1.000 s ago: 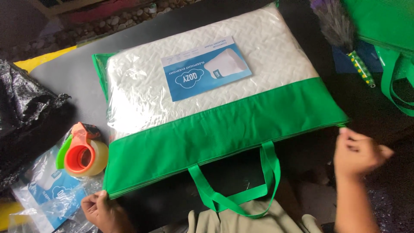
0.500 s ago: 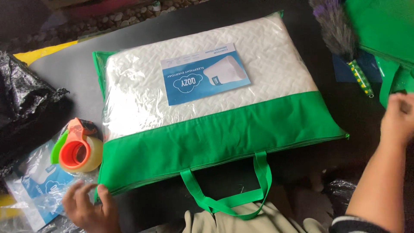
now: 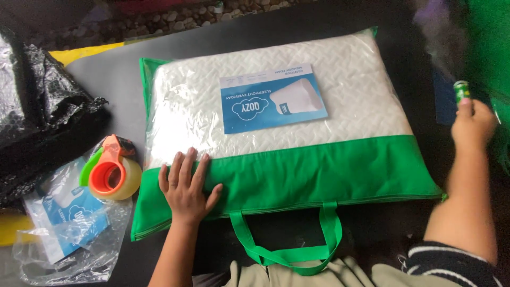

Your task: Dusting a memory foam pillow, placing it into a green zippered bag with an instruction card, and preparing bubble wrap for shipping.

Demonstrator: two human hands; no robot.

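Pillow bag (blue card on top) under flat, open left hand; right hand grips duster handle.

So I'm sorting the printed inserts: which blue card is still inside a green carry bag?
The blue card lying on the white pillow, behind the green bag's clear window. The other blue card lies in loose clear plastic beside the tape dispenser.

Under the left hand's fingers lies the matt green woven-looking cloth band of the pillow bag; just beyond them, glossy clear plastic film over quilted white fabric; a smooth paper card beneath it; left of them, glossy tape roll in a plastic dispenser.
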